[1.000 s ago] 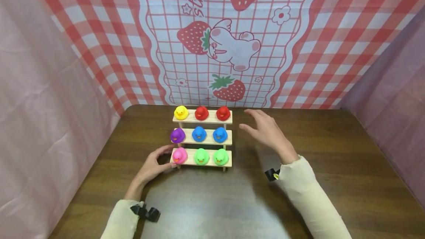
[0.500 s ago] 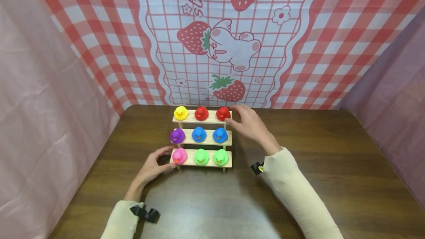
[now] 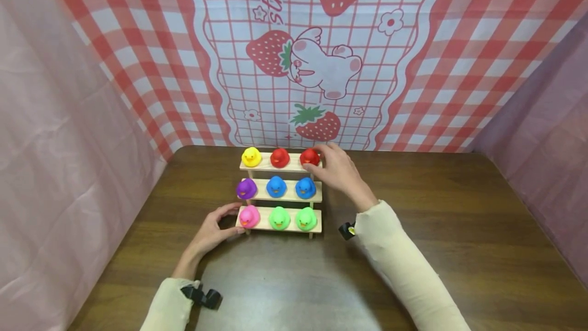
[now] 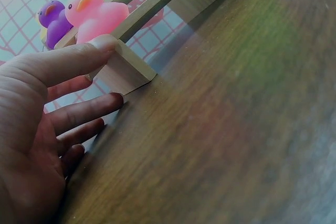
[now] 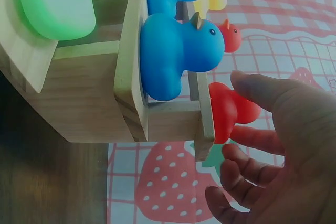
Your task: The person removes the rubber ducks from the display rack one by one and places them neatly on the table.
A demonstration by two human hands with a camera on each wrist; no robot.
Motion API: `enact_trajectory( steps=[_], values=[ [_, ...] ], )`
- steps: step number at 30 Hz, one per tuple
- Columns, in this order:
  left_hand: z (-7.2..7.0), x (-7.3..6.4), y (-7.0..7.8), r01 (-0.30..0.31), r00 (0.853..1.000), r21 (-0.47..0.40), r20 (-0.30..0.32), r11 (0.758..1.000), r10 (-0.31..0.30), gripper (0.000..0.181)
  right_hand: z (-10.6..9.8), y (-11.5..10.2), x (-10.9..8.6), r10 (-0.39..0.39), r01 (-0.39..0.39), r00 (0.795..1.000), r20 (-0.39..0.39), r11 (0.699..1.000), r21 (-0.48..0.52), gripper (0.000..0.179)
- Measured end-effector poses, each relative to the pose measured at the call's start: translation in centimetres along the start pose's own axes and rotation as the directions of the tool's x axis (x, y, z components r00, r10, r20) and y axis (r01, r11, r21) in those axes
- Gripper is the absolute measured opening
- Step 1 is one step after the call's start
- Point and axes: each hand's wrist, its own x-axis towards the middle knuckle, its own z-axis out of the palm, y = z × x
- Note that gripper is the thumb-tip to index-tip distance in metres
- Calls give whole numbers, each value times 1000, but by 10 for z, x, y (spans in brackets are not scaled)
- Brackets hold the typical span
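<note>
A three-tier wooden display stand (image 3: 299, 161) holds several rubber ducks. My left hand (image 3: 211, 229) grips the left end of the bottom shelf; in the left wrist view, the thumb (image 4: 100, 46) lies on the shelf's end beside a pink duck (image 4: 92, 14). At the top right, my right hand (image 3: 337, 168) has thumb and index finger around a red duck (image 5: 223, 109), its other fingers loosely bent. Another red duck (image 3: 279, 158) and a yellow duck (image 3: 251, 157) share that top shelf. The middle row has a purple duck (image 3: 246, 188) and two blue ducks (image 3: 276, 187).
Two green ducks (image 3: 279, 218) sit on the bottom shelf. The stand is on a brown wooden table (image 3: 432, 193), near its back edge. Behind hangs a strawberry-print cloth (image 3: 367, 116), with pink curtains (image 3: 78, 167) at the sides.
My right hand has moved left from beside the stand to the top right red duck, thumb and index finger closing around it. My left hand has stayed at the bottom shelf.
</note>
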Motion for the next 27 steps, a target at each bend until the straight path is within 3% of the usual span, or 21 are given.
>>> enact_trajectory(
  steps=[12, 27],
  values=[
    [0, 0, -1, -7, 1000, 2, -3, 1000, 7, 60, 4, -3, 2, -10, 10, 999, -40, 1000, -3, 48],
    [1, 0, 0, 4, 1000, 9, -10, 1000, -4, 61, -16, 9, -6, 22, -19, 999, -40, 998, 55, 46]
  ],
)
